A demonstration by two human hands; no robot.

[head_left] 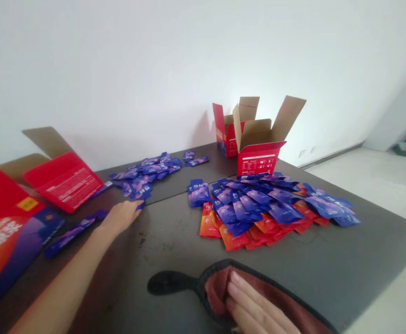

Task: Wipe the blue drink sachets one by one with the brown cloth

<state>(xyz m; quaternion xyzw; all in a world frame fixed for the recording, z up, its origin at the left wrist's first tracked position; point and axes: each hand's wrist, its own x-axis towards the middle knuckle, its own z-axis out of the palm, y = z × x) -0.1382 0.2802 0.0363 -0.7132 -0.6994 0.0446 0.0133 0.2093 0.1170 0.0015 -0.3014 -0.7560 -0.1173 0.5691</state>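
Note:
My left hand reaches across the dark table, its fingertips on the edge of a scattered group of blue foil sachets. Whether those fingers grip one, I cannot tell. Under the left wrist's side lie blue sachets in a strip. My right hand lies flat on a maroon towelling cloth with a black trim, near the table's front edge. A larger heap of blue and orange-red sachets lies ahead to the right, apart from both hands.
Two open red cartons with cardboard flaps stand at the table's far end. An open red box and a large printed red carton occupy the left side. A white wall runs behind; a tiled floor lies right.

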